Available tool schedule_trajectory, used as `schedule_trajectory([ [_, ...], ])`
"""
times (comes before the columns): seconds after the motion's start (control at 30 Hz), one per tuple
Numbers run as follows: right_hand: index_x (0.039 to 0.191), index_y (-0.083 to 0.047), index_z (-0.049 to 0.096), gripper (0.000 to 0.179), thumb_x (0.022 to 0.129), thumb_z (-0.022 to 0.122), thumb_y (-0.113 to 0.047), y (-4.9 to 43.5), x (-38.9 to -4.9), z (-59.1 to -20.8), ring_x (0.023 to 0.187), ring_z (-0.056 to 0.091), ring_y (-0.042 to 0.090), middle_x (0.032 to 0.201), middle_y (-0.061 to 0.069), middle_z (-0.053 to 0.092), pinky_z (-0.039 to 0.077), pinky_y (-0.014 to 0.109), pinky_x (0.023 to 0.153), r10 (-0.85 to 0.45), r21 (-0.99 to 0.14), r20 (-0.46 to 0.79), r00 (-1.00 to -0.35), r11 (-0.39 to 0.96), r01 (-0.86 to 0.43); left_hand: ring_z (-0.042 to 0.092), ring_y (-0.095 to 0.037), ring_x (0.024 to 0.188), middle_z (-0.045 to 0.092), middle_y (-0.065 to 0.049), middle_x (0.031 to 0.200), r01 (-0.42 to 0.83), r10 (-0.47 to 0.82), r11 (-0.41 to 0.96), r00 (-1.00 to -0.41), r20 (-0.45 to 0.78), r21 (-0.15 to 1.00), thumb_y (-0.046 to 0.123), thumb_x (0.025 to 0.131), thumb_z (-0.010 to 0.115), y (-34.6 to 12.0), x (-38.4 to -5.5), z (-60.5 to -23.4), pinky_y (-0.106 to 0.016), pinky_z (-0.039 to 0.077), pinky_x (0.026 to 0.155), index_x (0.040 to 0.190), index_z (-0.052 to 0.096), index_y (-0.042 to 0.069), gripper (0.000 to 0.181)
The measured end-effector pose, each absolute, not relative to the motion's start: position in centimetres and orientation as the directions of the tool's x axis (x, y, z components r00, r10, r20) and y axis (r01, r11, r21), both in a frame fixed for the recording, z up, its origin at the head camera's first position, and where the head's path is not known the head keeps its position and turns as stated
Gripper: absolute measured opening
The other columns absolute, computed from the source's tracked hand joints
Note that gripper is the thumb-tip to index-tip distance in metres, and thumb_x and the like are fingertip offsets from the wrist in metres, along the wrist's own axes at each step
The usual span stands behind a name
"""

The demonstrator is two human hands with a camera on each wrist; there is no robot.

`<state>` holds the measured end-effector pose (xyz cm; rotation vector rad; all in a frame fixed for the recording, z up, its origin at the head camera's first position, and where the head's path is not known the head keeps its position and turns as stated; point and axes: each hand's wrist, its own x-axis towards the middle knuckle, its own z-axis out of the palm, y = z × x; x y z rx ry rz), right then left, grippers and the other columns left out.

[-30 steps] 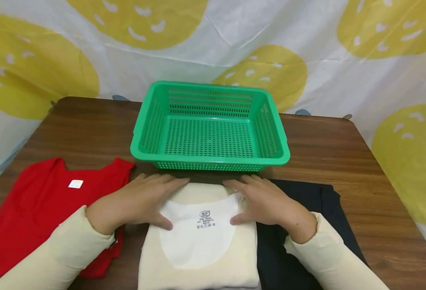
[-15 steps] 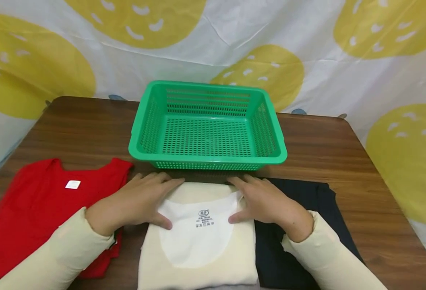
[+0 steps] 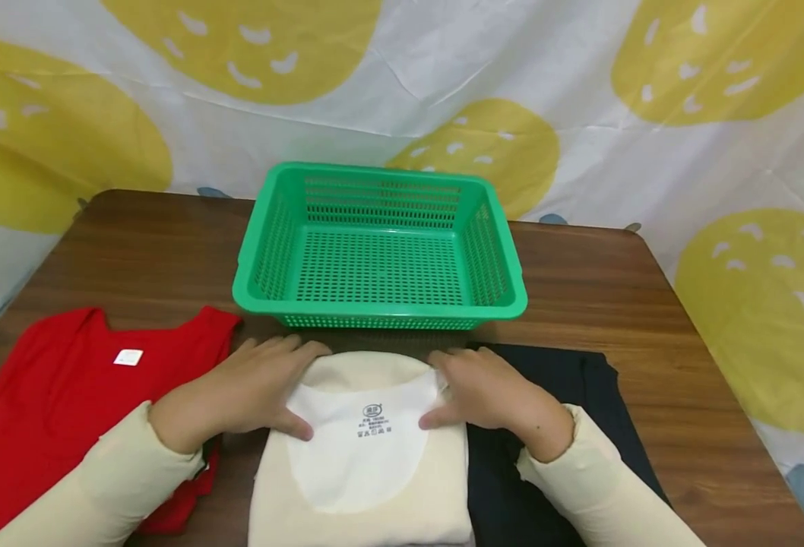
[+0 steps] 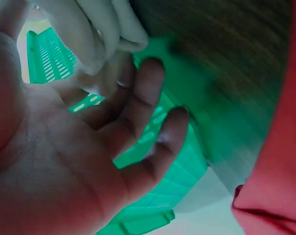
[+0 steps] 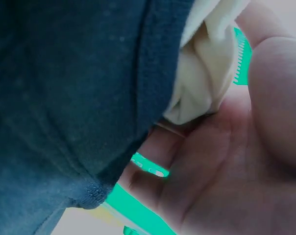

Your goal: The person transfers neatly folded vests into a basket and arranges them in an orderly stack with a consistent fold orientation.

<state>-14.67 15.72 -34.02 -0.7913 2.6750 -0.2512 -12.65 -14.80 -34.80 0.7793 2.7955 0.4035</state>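
Note:
A folded cream shirt (image 3: 361, 471) with a white printed neck panel lies in front of me at the table's near side. My left hand (image 3: 241, 389) grips its far left corner, thumb on top and fingers curled round the cream edge, as the left wrist view shows. At the far right corner my right hand (image 3: 491, 395) holds the shirt the same way. Cream fabric folds (image 5: 202, 73) sit against the fingers in the right wrist view. The shirt's far edge bulges up slightly between the hands. A greyish layer peeks out beneath its near edge.
A green perforated basket (image 3: 380, 310) stands behind the shirt with nothing inside. To the left lies a red garment (image 3: 53, 410) with a white label. Dark folded cloth (image 3: 552, 368) lies to the right, partly under my right arm. A lemon-patterned curtain (image 3: 347, 121) hangs behind the wooden table (image 3: 593, 281).
Both hands have drawn slightly closer together on the shirt, and its far edge now bulges up. The whole view has shifted a little.

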Motion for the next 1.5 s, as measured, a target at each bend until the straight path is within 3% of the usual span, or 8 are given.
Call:
schedule_trajectory([
  [0.13, 0.090, -0.018, 0.059, 0.043, 0.074, 0.085, -0.049, 15.8, -14.5, -34.1, 0.065, 0.051, 0.014, 0.071, -0.005, 0.054, 0.042, 0.032, 0.058, -0.559, -0.317, -0.292, -0.776, 0.822, -0.472, 0.059, -0.021, 0.102, 0.065, -0.002, 0.107, 0.452, 0.535, 0.815, -0.827, -0.172, 0.362, 0.056, 0.061, 0.090, -15.1, -12.8, -35.0, -0.053, 0.048, 0.088, 0.128, 0.059, 0.010, 0.087],
  [0.33, 0.100, -0.016, 0.061, 0.044, 0.077, 0.084, -0.046, 15.8, -14.4, -34.0, 0.074, 0.052, 0.013, 0.084, -0.005, 0.057, 0.044, 0.032, 0.065, -0.578, -0.331, -0.290, -0.762, 0.808, -0.487, 0.058, -0.018, 0.094, 0.063, 0.001, 0.101, 0.460, 0.556, 0.794, -0.813, -0.172, 0.397, 0.054, 0.062, 0.090, -15.1, -12.9, -34.8, -0.047, 0.050, 0.087, 0.120, 0.060, 0.014, 0.077],
  [0.53, 0.104, -0.018, 0.059, 0.041, 0.080, 0.081, -0.043, 16.2, -14.2, -33.5, 0.073, 0.054, 0.011, 0.080, -0.008, 0.057, 0.046, 0.031, 0.066, -0.592, -0.365, -0.324, -0.738, 0.798, -0.480, 0.055, -0.010, 0.074, 0.060, 0.008, 0.082, 0.411, 0.576, 0.757, -0.787, -0.222, 0.509, 0.039, 0.070, 0.091, -15.1, -13.1, -34.1, -0.029, 0.047, 0.066, 0.113, 0.056, 0.019, 0.059],
  [0.83, 0.111, -0.019, 0.056, 0.030, 0.086, 0.072, -0.016, 16.9, -14.9, -31.8, 0.071, 0.058, 0.007, 0.084, -0.010, 0.061, 0.049, 0.027, 0.067, -0.677, -0.507, -0.320, -0.663, 0.714, -0.484, 0.060, -0.012, 0.082, 0.068, 0.004, 0.098, 0.366, 0.584, 0.733, -0.770, -0.256, 0.573, 0.034, 0.075, 0.088, -15.7, -13.6, -32.7, -0.026, 0.054, 0.070, 0.120, 0.061, 0.017, 0.055],
  [1.0, 0.118, -0.015, 0.057, 0.035, 0.088, 0.075, -0.015, 16.6, -15.0, -31.5, 0.074, 0.060, 0.006, 0.093, -0.006, 0.066, 0.051, 0.024, 0.067, -0.688, -0.566, -0.245, -0.683, 0.674, -0.475, 0.061, -0.011, 0.076, 0.070, 0.004, 0.093, 0.345, 0.575, 0.726, -0.779, -0.250, 0.595, 0.038, 0.073, 0.089, -16.4, -13.9, -32.5, -0.025, 0.057, 0.067, 0.110, 0.068, 0.013, 0.049],
  [1.17, 0.120, -0.013, 0.057, 0.040, 0.086, 0.078, -0.015, 16.3, -15.2, -31.4, 0.073, 0.061, 0.008, 0.097, 0.001, 0.068, 0.054, 0.025, 0.065, -0.691, -0.646, -0.191, -0.697, 0.624, -0.440, 0.062, -0.011, 0.075, 0.068, 0.007, 0.089, 0.330, 0.609, 0.671, -0.755, -0.241, 0.663, 0.039, 0.078, 0.085, -17.1, -13.9, -32.6, -0.025, 0.056, 0.066, 0.106, 0.066, 0.016, 0.041],
  [1.33, 0.115, -0.013, 0.060, 0.034, 0.086, 0.077, -0.014, 16.0, -15.3, -31.7, 0.077, 0.061, 0.010, 0.101, 0.002, 0.068, 0.055, 0.025, 0.068, -0.692, -0.701, -0.179, -0.699, 0.588, -0.403, 0.061, -0.013, 0.084, 0.066, 0.005, 0.096, 0.329, 0.667, 0.600, -0.709, -0.229, 0.729, 0.038, 0.088, 0.076, -17.2, -14.0, -32.6, -0.027, 0.055, 0.073, 0.112, 0.060, 0.017, 0.035],
  [1.5, 0.118, -0.015, 0.057, 0.030, 0.092, 0.072, -0.019, 16.1, -15.3, -32.1, 0.080, 0.060, 0.010, 0.103, 0.002, 0.067, 0.053, 0.025, 0.070, -0.715, -0.714, -0.219, -0.664, 0.581, -0.390, 0.063, -0.018, 0.086, 0.062, -0.004, 0.107, 0.177, 0.662, 0.606, -0.653, -0.368, 0.775, 0.037, 0.093, 0.070, -17.1, -13.8, -32.5, -0.033, 0.058, 0.064, 0.129, 0.046, 0.019, 0.047],
])
